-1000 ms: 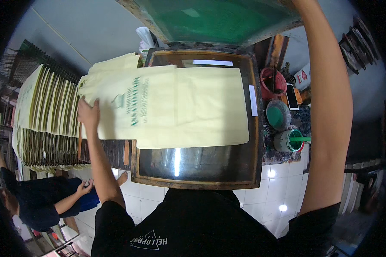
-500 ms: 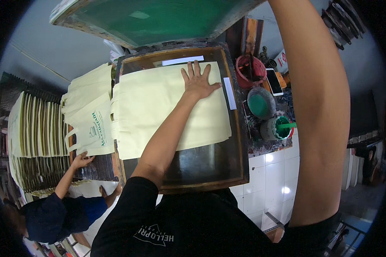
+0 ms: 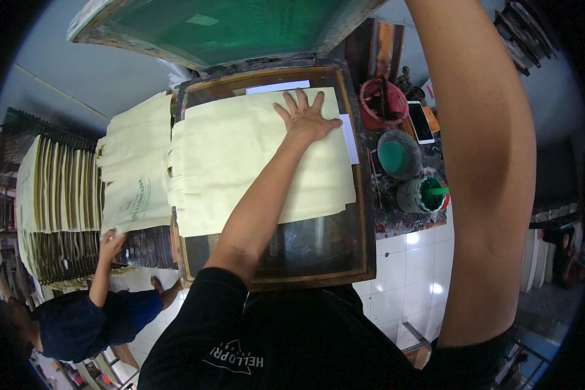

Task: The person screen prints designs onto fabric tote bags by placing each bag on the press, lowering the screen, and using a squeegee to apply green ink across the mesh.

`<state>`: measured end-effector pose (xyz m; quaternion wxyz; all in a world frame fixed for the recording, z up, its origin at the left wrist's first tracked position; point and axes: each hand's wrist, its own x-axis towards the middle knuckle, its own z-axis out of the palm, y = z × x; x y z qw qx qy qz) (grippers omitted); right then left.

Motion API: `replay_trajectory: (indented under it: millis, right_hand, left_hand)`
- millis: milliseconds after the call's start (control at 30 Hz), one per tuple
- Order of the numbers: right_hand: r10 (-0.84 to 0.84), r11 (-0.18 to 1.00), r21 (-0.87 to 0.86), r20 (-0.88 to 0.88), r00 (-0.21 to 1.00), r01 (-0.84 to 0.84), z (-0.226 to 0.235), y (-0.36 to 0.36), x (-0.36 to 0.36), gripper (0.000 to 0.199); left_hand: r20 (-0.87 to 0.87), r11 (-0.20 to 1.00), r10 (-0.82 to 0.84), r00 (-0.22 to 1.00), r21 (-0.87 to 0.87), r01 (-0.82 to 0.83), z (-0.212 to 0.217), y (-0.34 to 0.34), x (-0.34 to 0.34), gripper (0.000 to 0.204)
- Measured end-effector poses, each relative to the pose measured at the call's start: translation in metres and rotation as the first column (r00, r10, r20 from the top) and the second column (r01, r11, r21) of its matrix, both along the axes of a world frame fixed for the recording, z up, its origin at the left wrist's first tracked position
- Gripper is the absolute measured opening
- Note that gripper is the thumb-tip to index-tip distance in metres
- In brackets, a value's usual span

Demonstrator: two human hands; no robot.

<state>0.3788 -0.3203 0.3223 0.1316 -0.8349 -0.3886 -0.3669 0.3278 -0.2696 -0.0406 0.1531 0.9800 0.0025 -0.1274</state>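
My left hand (image 3: 305, 120) lies flat with fingers spread on a blank cream cloth bag (image 3: 240, 162). The bag is spread over the glass-topped printing table, inside its wooden frame (image 3: 368, 214). My right arm (image 3: 487, 162) reaches up past the top edge, and its hand is out of view. The green mesh printing screen (image 3: 227, 26) is tilted up above the far end of the table. A cream bag with a green print (image 3: 133, 198) lies on a pile just left of the table.
Another person in a dark shirt crouches at lower left, one hand (image 3: 110, 244) at the printed bag pile. Racks of hanging cream bags (image 3: 52, 188) fill the left. On the right stand a red bucket (image 3: 383, 107), green ink pots (image 3: 426, 195) and a phone (image 3: 420, 121).
My left hand left the printed bag at the left and now presses on the blank bag's far end. The printed bag moved onto the left pile. The other person's hand reached up to it.
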Motion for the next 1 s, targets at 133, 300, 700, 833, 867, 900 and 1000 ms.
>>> replay_trajectory:
  millis: [133,300,700,833,867,900,1000]
  right_hand:
    - [0.009,1.0,0.008,-0.028,1.0,-0.008,-0.001,0.0,-0.003,0.034]
    - [0.023,0.998,0.053,-0.087,0.996,-0.018,-0.004,-0.001,-0.022,0.031]
    - [0.047,0.993,0.113,-0.196,0.979,-0.025,-0.178,-0.023,-0.183,0.021]
    - [0.051,0.998,0.002,-0.391,0.919,-0.055,-0.269,-0.03,-0.226,0.023]
    - [0.033,0.995,-0.07,-0.395,0.918,-0.066,-0.292,-0.028,-0.227,0.023]
    - [0.013,0.987,-0.14,-0.398,0.917,-0.075,-0.308,-0.026,-0.229,0.023]
    - [0.016,0.989,-0.124,-0.443,0.896,-0.078,-0.323,-0.015,-0.215,0.024]
  left_hand:
    - [-0.059,1.0,0.011,0.998,-0.016,-0.012,0.005,-0.001,0.008,0.101]
    - [-0.068,0.999,0.019,0.997,0.029,-0.017,0.012,-0.001,0.02,0.11]
    - [0.133,0.009,0.353,0.926,-0.99,0.139,0.085,0.118,-0.241,0.031]
    - [-0.314,-0.031,0.286,0.905,-0.947,-0.319,0.015,0.121,-0.307,0.027]
    - [-0.332,-0.017,0.275,0.903,-0.94,-0.34,-0.003,0.121,-0.308,0.027]
    - [-0.351,-0.002,0.261,0.899,-0.932,-0.363,-0.015,0.121,-0.31,0.027]
    - [-0.502,-0.036,0.264,0.824,-0.858,-0.512,-0.015,0.119,-0.312,0.027]
